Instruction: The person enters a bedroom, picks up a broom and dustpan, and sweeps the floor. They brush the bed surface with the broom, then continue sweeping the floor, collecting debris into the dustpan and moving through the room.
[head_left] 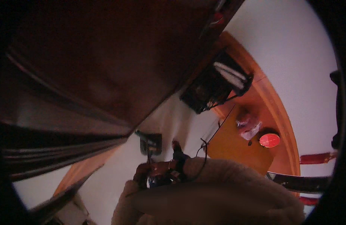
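Note:
Close together at the lower middle of the view, my left hand [141, 175] and my right hand [162, 168] are dim and partly blurred. Both look closed, with pale fleecy sleeves [214, 172] behind them. A thin upright handle rises between them from what looks like a dark dustpan [150, 142] low near the floor. The fingers of my right hand bend round that handle. What my left hand grips is hidden in shadow. A bit of green shows at the dustpan's upper left. My shoe [176, 145] is just right of it.
A large dark brown glossy panel [98, 56] fills the upper left. A black rack [214, 84] with white items stands beyond, by the wall. To the right are a yellow-brown surface [233, 144], a crumpled plastic bag [249, 125] and a round red object [269, 140]. A thin black cable [206, 150] loops near my right sleeve.

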Action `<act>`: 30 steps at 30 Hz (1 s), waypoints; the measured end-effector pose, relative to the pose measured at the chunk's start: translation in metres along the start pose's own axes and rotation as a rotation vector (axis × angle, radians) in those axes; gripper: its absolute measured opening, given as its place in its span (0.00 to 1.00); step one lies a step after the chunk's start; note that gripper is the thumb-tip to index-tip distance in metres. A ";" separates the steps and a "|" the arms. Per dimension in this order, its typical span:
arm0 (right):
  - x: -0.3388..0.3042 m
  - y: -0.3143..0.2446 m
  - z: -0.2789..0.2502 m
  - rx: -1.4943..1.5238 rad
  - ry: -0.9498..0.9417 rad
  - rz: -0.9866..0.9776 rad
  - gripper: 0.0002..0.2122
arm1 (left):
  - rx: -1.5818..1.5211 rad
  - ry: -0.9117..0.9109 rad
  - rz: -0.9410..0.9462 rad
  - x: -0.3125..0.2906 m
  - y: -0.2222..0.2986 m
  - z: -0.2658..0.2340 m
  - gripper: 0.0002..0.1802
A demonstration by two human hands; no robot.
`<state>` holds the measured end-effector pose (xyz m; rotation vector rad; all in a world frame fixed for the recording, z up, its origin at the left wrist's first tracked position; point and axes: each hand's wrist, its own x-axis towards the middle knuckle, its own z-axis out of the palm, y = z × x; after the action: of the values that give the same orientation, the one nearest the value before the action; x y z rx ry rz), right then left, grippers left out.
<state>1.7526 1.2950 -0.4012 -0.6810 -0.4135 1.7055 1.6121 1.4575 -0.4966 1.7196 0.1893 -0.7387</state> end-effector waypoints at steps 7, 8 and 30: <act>-0.156 -0.280 -0.108 -0.034 1.059 -0.564 0.21 | -0.502 0.021 -0.235 0.003 0.002 -0.008 0.11; -0.180 -0.326 -0.111 -0.023 1.022 -0.725 0.21 | -0.796 0.198 -0.478 0.004 0.011 -0.004 0.13; -0.116 -0.542 -0.192 -1.127 1.355 -0.718 0.13 | -1.031 0.599 -0.484 -0.006 0.092 0.035 0.07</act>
<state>2.3019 1.2983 -0.1958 -1.9674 -0.4888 -0.0257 1.6397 1.3997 -0.4210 0.8312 1.2073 -0.3109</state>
